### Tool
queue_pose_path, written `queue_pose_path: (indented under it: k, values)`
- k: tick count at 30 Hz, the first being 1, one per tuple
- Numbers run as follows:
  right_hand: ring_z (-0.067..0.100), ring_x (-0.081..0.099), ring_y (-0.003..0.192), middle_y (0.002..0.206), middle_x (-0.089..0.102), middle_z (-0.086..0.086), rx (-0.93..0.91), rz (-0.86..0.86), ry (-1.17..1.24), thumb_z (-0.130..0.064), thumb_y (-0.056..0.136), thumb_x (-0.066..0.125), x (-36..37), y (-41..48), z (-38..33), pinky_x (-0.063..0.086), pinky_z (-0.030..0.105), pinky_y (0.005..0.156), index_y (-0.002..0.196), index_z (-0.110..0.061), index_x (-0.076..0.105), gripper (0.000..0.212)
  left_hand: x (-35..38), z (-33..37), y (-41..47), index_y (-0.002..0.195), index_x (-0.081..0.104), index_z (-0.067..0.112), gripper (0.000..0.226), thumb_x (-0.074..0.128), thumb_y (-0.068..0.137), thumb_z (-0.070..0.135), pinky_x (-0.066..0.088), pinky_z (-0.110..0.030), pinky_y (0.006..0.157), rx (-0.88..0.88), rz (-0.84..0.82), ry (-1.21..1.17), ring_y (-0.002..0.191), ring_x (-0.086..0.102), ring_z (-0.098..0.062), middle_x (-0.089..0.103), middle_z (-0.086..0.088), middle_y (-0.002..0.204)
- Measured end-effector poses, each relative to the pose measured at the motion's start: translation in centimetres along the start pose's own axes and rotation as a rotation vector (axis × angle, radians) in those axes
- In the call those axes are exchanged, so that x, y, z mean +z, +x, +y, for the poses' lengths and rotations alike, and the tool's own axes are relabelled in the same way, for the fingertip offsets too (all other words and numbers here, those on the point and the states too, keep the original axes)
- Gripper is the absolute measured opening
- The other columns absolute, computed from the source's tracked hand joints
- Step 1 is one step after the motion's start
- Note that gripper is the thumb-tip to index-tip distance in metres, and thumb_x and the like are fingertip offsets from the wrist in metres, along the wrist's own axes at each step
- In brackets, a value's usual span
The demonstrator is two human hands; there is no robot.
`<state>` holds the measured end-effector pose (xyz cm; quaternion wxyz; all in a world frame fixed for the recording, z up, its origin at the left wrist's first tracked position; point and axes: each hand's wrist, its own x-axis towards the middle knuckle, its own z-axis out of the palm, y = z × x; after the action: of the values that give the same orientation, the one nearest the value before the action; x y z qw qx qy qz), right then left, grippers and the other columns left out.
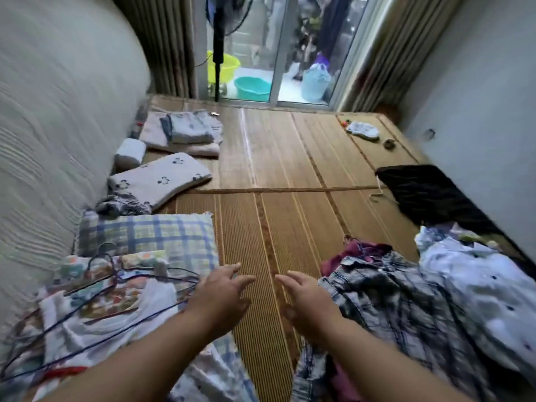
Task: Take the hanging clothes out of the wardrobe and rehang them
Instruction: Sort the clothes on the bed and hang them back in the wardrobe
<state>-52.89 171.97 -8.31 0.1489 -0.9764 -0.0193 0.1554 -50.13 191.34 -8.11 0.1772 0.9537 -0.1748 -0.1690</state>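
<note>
The left forearm (130, 352) is extending from 7 o'clock, and the left hand (223, 288) is pointing its loosely spread fingers (243, 281) toward 1 o'clock. The right forearm (377, 352) is extending from 5 o'clock, with the right hand (307, 300) pointing toward 11 o'clock. Both hands are hovering back-up, close together but apart, gripping nothing.

Woven mat (275, 175) is seen as ribbed, straw-like, with a slight sheen. Soft matt cloth is noted on checked pillow (145, 236) at its left edge and plaid shirt (391, 300) at its right edge. Green basin (229, 66) is seen as glossy plastic.
</note>
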Motion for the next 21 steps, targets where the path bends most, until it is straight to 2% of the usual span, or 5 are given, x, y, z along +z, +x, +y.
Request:
queue_pose_path:
  k: [5, 13, 16, 21]
  values:
    - [0.020, 0.026, 0.138, 0.151, 0.029, -0.002, 0.177, 0.128, -0.029, -0.035, 0.087, 0.052, -3.7, -12.0, 11.7, 0.026, 0.041, 0.113, 0.141, -0.040, 0.032, 0.057, 1.5, 15.0, -1.3, 0.139, 0.035, 0.043, 0.049, 0.049, 0.092, 0.043, 0.025, -0.047, 0.114, 0.269, -0.023, 0.143, 0.142, 0.022, -0.020, 0.024, 0.003, 0.155]
    - [0.021, 0.028, 0.139, 0.153, 0.024, -0.002, 0.491, 0.124, 0.027, -0.041, 0.090, 0.052, -9.0, -32.4, 29.2, 0.029, 0.037, 0.111, 0.142, -0.034, 0.036, 0.055, 8.1, 37.8, -4.6, 0.135, 0.042, 0.041, 0.045, 0.050, 0.091, 0.046, 0.035, -0.046, 0.107, 0.532, 0.000, 0.201, 0.133, 0.037, -0.022, 0.035, 0.004, 0.149]
    - [0.021, 0.030, 0.138, 0.152, 0.026, -0.001, 0.578, 0.182, 0.057, -0.040, 0.089, 0.054, -11.0, -38.7, 33.8, 0.029, 0.036, 0.111, 0.141, -0.034, 0.037, 0.055, 10.6, 45.2, -5.4, 0.134, 0.044, 0.040, 0.047, 0.051, 0.088, 0.047, 0.042, -0.043, 0.099, 0.606, -0.001, 0.182, 0.129, 0.041, -0.022, 0.039, 0.007, 0.145]
    - [0.020, 0.030, 0.137, 0.152, 0.026, -0.004, 0.654, 0.253, 0.133, -0.039, 0.090, 0.054, -13.1, -45.2, 38.8, 0.028, 0.035, 0.112, 0.140, -0.033, 0.039, 0.052, 13.8, 54.5, -6.1, 0.135, 0.043, 0.039, 0.047, 0.051, 0.089, 0.043, 0.043, -0.044, 0.099, 0.699, -0.062, 0.191, 0.127, 0.043, -0.021, 0.041, 0.005, 0.142]
